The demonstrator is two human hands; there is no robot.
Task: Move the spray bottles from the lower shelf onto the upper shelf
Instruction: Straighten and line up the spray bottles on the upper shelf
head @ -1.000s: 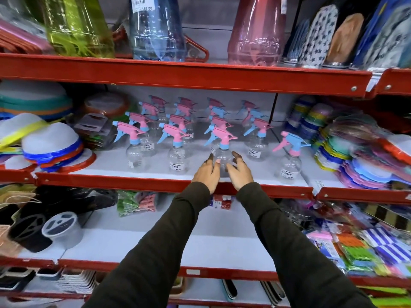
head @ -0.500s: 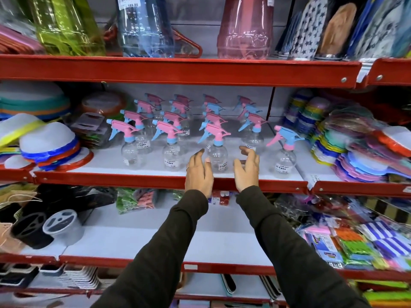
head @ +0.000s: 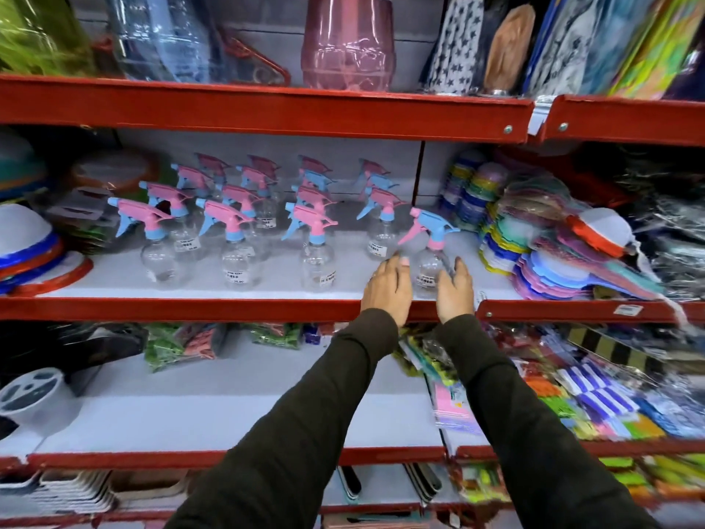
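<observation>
A: Item one, change since half a second ago?

B: Both hands have left the front-row pink-headed bottle (head: 316, 250), which now stands free on the upper shelf (head: 229, 310), and have shifted toward three o'clock. They now flank the blue-headed bottle (head: 430, 250) at the right end of the row.

A: Meaning for the task?

B: Judged: the pink-headed one counts as placed. The lower shelf (head: 236, 458) shows no spray bottle in its visible part, so this looks like straightening the last arrivals, not fetching.

A: Entries, left to right.

B: Spray bottles, clear bodies: four columns running back toward twelve o'clock, heads pink, a few blue further back. Then the blue-headed bottle, alone, near the front lip, just short of the stacked coloured lids (head: 534, 261).

A: Hands?

B: Left hand (head: 387, 290) at the bottle's nine o'clock, fingers loosely apart, tips near the body; contact cannot be told. Right hand (head: 454, 291) at its three o'clock, fingers spread and curved, apparently touching the clear wall, blurred. Neither is clamped on it.

A: Orientation of the blue-headed bottle?

B: Upright, long axis vertical. Nozzle points to three o'clock, pink trigger hangs toward nine. The pink-headed neighbours face the same way, blue triggers toward nine.

A: Handling note?

B: Judged light, probably empty, top-heavy; a sideways nudge could tip it.
</observation>
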